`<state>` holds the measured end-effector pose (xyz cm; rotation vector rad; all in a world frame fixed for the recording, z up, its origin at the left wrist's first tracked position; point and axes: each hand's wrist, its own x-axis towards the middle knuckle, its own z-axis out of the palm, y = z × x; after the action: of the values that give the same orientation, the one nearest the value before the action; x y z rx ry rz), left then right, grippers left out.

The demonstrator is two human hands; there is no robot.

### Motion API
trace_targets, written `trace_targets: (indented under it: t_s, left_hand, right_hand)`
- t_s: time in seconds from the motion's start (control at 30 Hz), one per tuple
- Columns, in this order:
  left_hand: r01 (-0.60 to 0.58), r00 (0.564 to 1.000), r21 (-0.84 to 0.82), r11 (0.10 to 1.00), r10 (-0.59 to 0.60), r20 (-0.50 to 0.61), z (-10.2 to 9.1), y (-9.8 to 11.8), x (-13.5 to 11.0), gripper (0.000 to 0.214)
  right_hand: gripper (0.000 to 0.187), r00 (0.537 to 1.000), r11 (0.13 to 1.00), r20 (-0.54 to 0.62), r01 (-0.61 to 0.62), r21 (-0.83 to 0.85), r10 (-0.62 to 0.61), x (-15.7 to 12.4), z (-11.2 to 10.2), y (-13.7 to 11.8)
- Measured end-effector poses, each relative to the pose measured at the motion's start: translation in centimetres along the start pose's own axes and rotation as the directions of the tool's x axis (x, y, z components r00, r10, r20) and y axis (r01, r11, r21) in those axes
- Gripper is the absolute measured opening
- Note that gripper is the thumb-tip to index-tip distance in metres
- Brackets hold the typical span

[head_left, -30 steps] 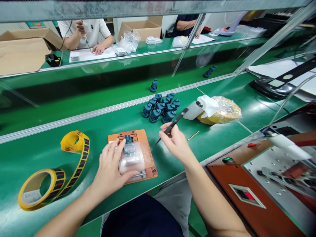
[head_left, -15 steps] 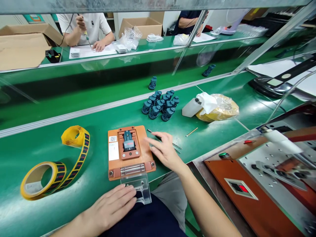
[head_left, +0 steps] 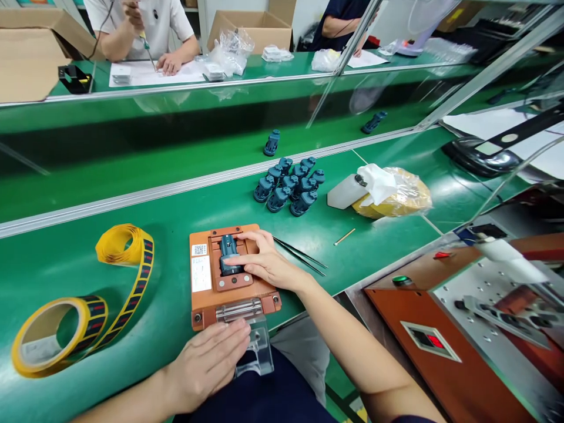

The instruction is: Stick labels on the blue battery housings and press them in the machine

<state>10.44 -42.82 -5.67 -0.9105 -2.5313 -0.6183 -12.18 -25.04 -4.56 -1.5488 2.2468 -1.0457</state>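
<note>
A small dark-blue plastic housing (head_left: 229,244) lies in the recess of an orange-brown fixture (head_left: 268,289). My right hand (head_left: 268,261) reaches over it from the right, fingers stretched and apart. One fingertip touches the lower part of the housing and hides its label; another is near the upper end. My left hand (head_left: 209,361) lies flat, fingers extended, at the edge of the clear hinged lid (head_left: 261,346), which is folded back toward my body. Just right of the fixture is a pair of black tweezers (head_left: 304,256).
A yellow label roll (head_left: 97,329) trails a strip on the left. Several blue housings (head_left: 278,198) stand behind the fixture. A white bottle (head_left: 344,192), a wrapped yellow roll (head_left: 409,197) and a cotton swab (head_left: 344,237) lie to the right, near a machine (head_left: 396,329). A co-worker (head_left: 145,35) sits opposite.
My right hand has moved left from beside the fixture onto the housing, covering its label. My left hand stays by the folded-back lid. The view has shifted slightly.
</note>
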Motion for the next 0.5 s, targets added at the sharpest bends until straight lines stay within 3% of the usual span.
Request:
trace_targets:
  t_s: [0.27,0.5]
  left_hand:
    - [-0.024,0.999,0.045,0.999,0.026,-0.045,0.0,-0.2,0.6,0.039]
    - [-0.048,0.996,-0.014,0.999,0.046,-0.071,-1.7,-0.3,1.3,0.042]
  right_hand:
    - [0.037,0.999,0.999,0.027,0.032,0.034,-0.033,-0.2,0.4,-1.1]
    - [0.036,0.994,0.994,-0.082,-0.074,-0.083,0.067,2.4,0.1,-1.9]
